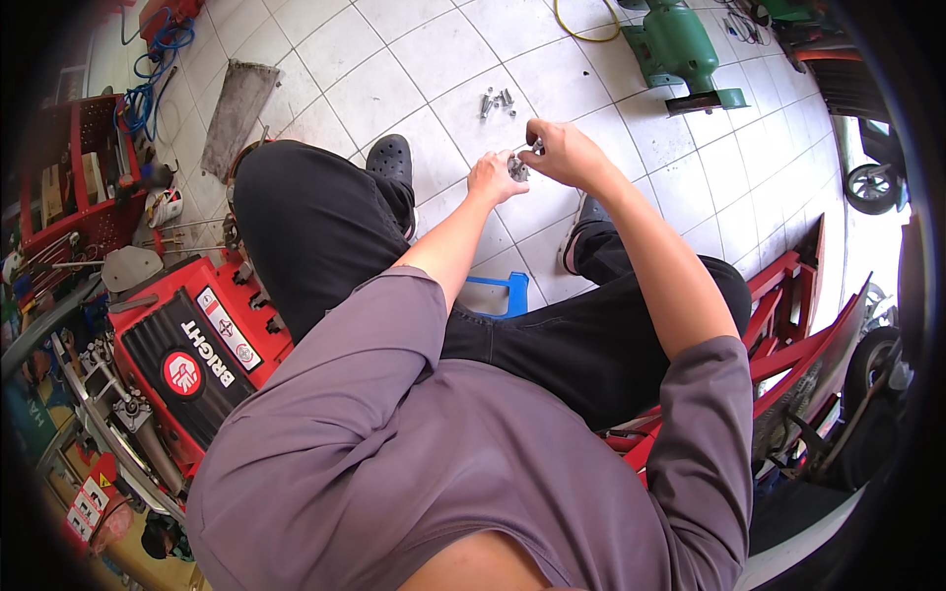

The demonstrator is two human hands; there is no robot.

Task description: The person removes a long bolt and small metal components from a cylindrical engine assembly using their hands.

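Note:
Both of my hands are close together in front of my knees, above the tiled floor. In the fingers of my left hand (492, 178) is a small, irregular grey metal part (518, 170). Just beside it, my right hand (570, 156) pinches a small shiny metal piece (538, 147) between thumb and fingers; its exact kind is too small to tell. Several loose bolts (487, 104) and small metal bits lie on the floor a little beyond my hands.
A blue plastic frame (514, 295) lies between my legs. Far right stands a green machine (682, 49) near a yellow hose (581, 30). To my left are a grey slab (239, 106), a red tool rack (74, 182) and a red and black machine (192, 360); red metal framing (778, 305) rises at right.

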